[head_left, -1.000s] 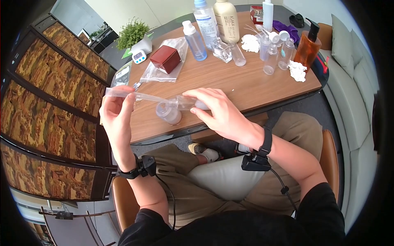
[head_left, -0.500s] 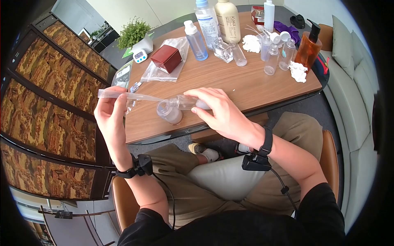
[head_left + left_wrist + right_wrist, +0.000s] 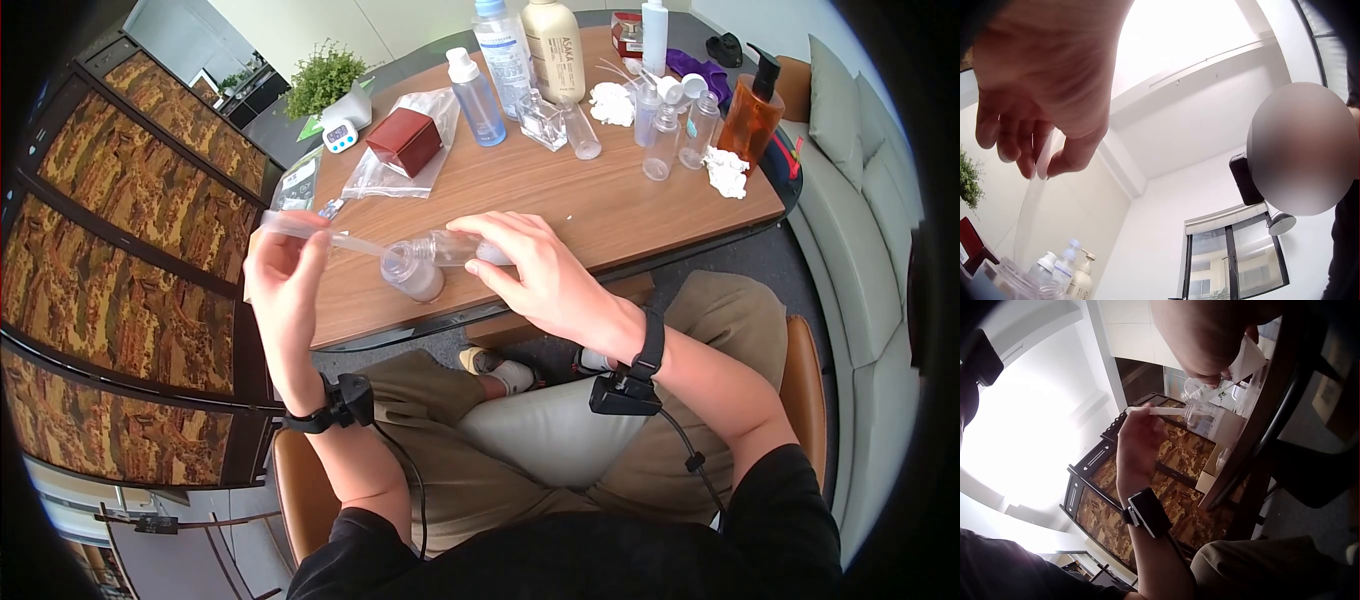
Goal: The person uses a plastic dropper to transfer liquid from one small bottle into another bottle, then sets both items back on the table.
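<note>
Translucent plastic strip (image 3: 357, 243), perhaps a dropper: in the head view it slants from the person's left grip (image 3: 283, 270) to the mouth of a clear jar (image 3: 413, 282) standing on the wooden surface (image 3: 510, 190). Over the last half second the left grip has shifted back toward the jar, and the strip's far end now meets the rim; whether it is inside cannot be told. This suggests work at the mouth is under way. The right grip (image 3: 540, 262), unmoved, holds a small clear bottle (image 3: 455, 247) on its side, neck beside the jar's mouth.

Left wrist view: thumb and fingers pinch the strip, which hangs toward the jar; a cream pump bottle (image 3: 1083, 279) stands beyond.

Right wrist view: the strip reaches the jar's neck; the right grip's fingers are mostly hidden.
</note>
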Available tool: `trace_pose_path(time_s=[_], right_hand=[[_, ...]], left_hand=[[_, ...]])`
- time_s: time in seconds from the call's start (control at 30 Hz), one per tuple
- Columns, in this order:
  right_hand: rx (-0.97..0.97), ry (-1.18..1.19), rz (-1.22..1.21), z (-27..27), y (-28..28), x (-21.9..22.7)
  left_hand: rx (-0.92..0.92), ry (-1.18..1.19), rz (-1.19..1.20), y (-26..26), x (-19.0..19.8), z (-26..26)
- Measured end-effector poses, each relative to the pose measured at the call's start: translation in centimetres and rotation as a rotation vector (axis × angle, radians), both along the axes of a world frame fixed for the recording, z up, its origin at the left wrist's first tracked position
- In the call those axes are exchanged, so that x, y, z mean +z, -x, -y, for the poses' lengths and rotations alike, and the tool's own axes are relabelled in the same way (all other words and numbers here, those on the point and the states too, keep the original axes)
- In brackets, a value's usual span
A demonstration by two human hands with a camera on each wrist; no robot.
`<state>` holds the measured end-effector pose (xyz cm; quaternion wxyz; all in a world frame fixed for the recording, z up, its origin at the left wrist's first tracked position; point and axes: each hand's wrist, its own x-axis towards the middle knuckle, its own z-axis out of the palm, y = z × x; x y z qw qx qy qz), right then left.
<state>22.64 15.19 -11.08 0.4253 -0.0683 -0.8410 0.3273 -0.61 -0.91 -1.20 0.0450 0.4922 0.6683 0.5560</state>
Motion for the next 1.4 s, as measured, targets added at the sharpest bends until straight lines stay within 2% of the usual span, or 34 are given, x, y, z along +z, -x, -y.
trace_pose_path(time_s=[0.2,1.4], right_hand=[[0.022,0.077,0.084,0.08,-0.39,0.48],[0.023,0.092,0.095,0.25,-0.48,0.74]], left_hand=[[-0.089,0.314,-0.105,-0.79,-0.85,-0.96],[-0.094,0.299,-0.031,-0.63,-1.27,-1.19]])
